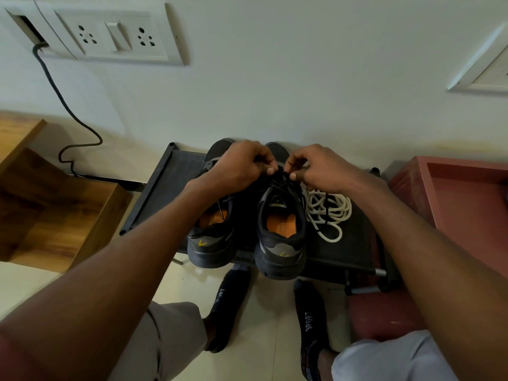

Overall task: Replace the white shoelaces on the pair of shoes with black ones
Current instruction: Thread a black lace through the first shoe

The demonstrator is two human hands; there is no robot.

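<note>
Two black shoes with orange insoles stand side by side on a low black rack (165,182), heels toward me. My left hand (242,163) and my right hand (313,166) meet over the right shoe (280,237), each pinching the black lace (280,179) near its front eyelets. The left shoe (213,243) lies partly under my left forearm, a black lace end hanging into its opening. A loose pile of white laces (328,213) sits on the rack just right of the right shoe.
The rack stands against a white wall. A wooden cabinet (55,204) is to the left, a reddish box (453,199) to the right. A black cable (66,105) runs down from a wall socket. My socked feet (228,306) stand on the pale floor below the rack.
</note>
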